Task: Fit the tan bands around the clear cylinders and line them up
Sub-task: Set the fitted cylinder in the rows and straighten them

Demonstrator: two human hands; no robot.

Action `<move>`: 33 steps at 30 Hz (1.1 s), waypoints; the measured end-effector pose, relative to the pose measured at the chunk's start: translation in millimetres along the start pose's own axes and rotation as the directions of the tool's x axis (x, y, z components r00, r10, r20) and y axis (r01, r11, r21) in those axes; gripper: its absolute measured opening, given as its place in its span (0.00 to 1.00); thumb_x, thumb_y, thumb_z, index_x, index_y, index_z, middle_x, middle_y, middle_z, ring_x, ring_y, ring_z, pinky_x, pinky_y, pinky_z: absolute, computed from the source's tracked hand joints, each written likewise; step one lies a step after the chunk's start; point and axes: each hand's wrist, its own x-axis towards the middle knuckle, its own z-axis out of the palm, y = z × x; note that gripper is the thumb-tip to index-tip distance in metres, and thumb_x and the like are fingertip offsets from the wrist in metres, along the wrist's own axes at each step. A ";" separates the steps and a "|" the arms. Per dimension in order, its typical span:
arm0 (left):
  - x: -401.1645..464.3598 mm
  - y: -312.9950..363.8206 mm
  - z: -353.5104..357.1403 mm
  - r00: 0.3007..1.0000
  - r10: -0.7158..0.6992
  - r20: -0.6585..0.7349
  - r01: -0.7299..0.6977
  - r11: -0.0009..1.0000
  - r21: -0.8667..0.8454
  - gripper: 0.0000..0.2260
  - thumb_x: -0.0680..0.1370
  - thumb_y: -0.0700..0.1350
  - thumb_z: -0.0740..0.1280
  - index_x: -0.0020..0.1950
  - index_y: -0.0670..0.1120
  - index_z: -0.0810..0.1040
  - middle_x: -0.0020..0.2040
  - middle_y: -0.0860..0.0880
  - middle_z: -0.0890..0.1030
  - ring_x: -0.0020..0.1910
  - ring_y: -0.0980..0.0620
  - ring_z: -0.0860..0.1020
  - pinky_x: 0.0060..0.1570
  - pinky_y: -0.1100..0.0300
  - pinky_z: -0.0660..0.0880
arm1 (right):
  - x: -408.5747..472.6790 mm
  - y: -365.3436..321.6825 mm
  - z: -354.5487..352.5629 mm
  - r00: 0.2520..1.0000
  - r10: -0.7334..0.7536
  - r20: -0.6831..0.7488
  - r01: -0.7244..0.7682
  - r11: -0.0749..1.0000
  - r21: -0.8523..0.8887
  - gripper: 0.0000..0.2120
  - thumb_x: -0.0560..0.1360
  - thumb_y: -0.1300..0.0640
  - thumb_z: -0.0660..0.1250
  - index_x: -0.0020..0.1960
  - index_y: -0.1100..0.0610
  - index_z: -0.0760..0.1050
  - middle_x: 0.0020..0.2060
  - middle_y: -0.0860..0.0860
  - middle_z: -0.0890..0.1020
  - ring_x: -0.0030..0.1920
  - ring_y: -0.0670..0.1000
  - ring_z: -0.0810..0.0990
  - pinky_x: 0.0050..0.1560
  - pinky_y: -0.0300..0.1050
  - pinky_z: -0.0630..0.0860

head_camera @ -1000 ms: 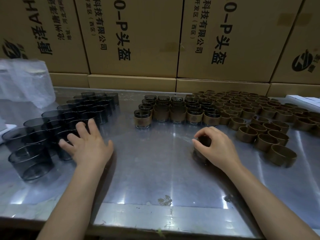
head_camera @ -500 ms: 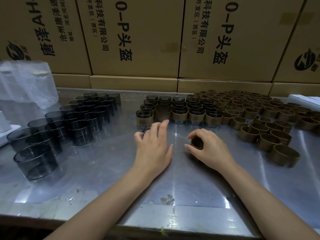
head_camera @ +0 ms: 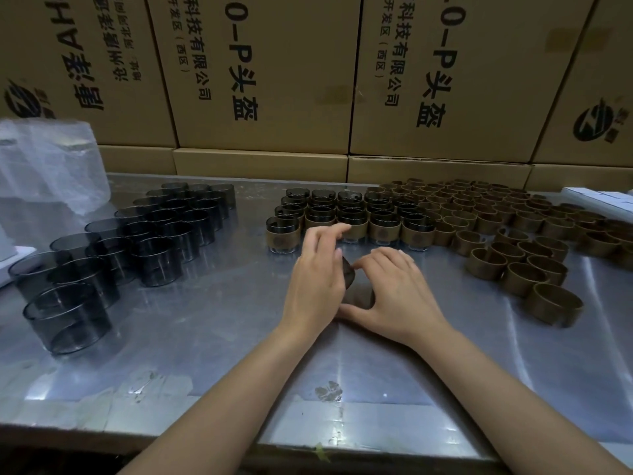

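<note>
Both my hands are at the middle of the steel table (head_camera: 212, 337), closed in around one piece. Left hand (head_camera: 317, 279) sits on its left side, fingers mostly straight and angled forward, index tip reaching up near the front row of finished pieces; palm and thumb side press against the piece. Right hand (head_camera: 394, 293) cups it from the right, fingers curled over the top, thumb stretched along the table under it toward my left hand. The piece between them is a clear cylinder (head_camera: 349, 274) with a tan band (head_camera: 358, 296) low on it; only a dark rim edge and a slice of band show, so I can't tell how far the band is seated. Finished banded cylinders (head_camera: 349, 217) stand in tidy rows just beyond my fingers, touching each other. Loose tan bands (head_camera: 513, 234) are spread to the right, upright, from the back of the table forward. Bare clear cylinders (head_camera: 144, 234) are clustered on the left, well apart from my hands. A crumpled plastic bag (head_camera: 48, 173) sits far left at the back, cardboard boxes (head_camera: 274, 73) stacked along the rear edge.
</note>
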 end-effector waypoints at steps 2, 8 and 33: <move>1.5 -2.6 -0.4 0.996 -0.075 -0.039 0.070 0.992 -0.103 0.15 0.80 0.35 0.58 0.65 0.44 0.73 0.57 0.48 0.73 0.50 0.67 0.70 0.49 0.75 0.66 | 0.3 -3.1 0.2 1.000 0.008 -0.007 -0.007 1.000 0.014 0.38 0.64 0.24 0.57 0.61 0.51 0.71 0.58 0.47 0.76 0.66 0.49 0.67 0.71 0.49 0.57; 6.5 -3.9 -3.0 0.952 -0.304 -0.033 0.277 0.901 -0.333 0.13 0.81 0.34 0.57 0.57 0.50 0.74 0.54 0.49 0.75 0.52 0.61 0.73 0.53 0.71 0.69 | -0.7 -9.4 0.3 0.986 -0.012 -0.168 0.035 0.991 0.133 0.30 0.67 0.38 0.70 0.61 0.55 0.73 0.55 0.49 0.78 0.61 0.50 0.73 0.69 0.48 0.59; 10.2 -26.0 -4.8 0.830 -0.531 0.170 0.551 0.828 -0.102 0.12 0.84 0.47 0.52 0.54 0.48 0.74 0.40 0.59 0.79 0.52 0.50 0.76 0.56 0.53 0.72 | -5.8 49.0 -14.3 0.900 0.423 0.107 -0.425 0.794 0.436 0.17 0.74 0.50 0.67 0.62 0.46 0.70 0.58 0.45 0.66 0.66 0.47 0.59 0.60 0.48 0.60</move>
